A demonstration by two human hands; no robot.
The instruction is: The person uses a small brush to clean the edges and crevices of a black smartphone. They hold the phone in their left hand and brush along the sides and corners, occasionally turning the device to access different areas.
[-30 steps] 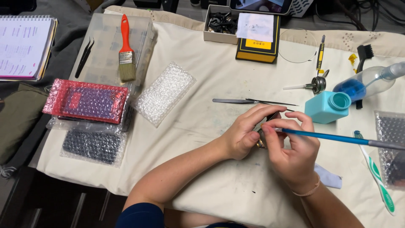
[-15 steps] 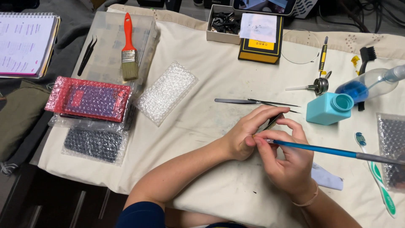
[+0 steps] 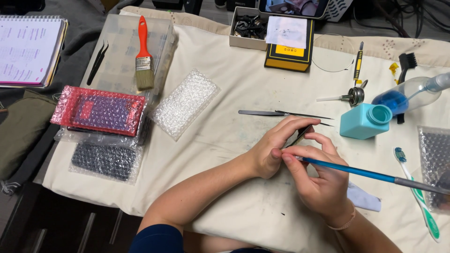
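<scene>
A small, flat, dark device (image 3: 304, 133) with a glossy face is held on edge above the cream cloth-covered table (image 3: 225, 140), right of the middle of the scene. It is gripped by the left hand (image 3: 276, 147), whose fingers are curled over its far edge while the thumb is pressed against its near side. A long, thin brush with a blue handle and grey metal end (image 3: 370, 175) is pinched between thumb and fingertips of the right hand (image 3: 318, 180), closed around it; the brush runs out to the right, and its tip is hidden where the two hands meet at the device.

Just beyond the hands, a pair of slim grey metal tweezers (image 3: 281, 113) is laid flat on the cloth. A squat turquoise plastic bottle (image 3: 364, 120) is seen to the right of them, with a clear spray bottle holding blue liquid (image 3: 407, 95) lying farther right. A green and white toothbrush (image 3: 417, 193) is placed at the right edge, near the brush's metal end. To the left, well apart from the hands, a clear bubble-wrap pouch (image 3: 185, 103), a red bubble-wrapped flat item (image 3: 98, 110) and a paintbrush with an orange handle (image 3: 143, 54) are set out. A yellow and black box (image 3: 289, 47) is found at the far side.
</scene>
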